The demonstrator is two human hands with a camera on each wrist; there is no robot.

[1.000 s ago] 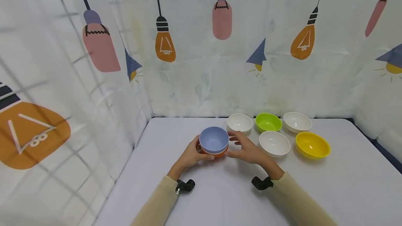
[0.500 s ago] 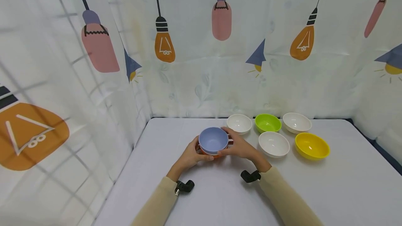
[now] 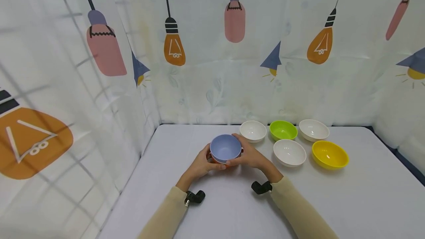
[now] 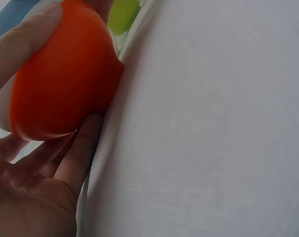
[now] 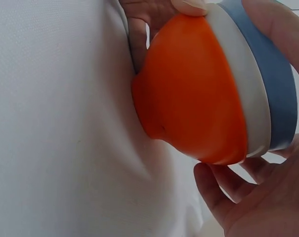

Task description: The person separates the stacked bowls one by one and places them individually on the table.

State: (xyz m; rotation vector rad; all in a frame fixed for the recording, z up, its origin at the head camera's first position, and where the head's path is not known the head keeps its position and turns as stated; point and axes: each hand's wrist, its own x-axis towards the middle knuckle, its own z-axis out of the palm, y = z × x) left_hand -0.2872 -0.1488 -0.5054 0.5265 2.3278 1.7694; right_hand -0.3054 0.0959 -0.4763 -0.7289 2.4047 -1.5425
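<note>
A nested stack of three bowls sits between my hands near the middle of the table. Its top is a blue bowl, under it lies a white bowl, and the lowest is an orange bowl whose foot is at the tablecloth. From the left, my left hand grips the orange bowl, thumb on its front side and fingers round behind and below. My right hand holds the stack from the other side. In the right wrist view its thumb lies over the blue bowl and its fingertips reach the rims.
Right of the stack stand a small white bowl, a green bowl, another white bowl, a nearer white bowl and a yellow bowl. A printed curtain hangs behind the white-covered table.
My right hand has moved left and closed from beside the stack onto it, thumb coming to the blue bowl's front. The left hand and bowls have stayed in place.
</note>
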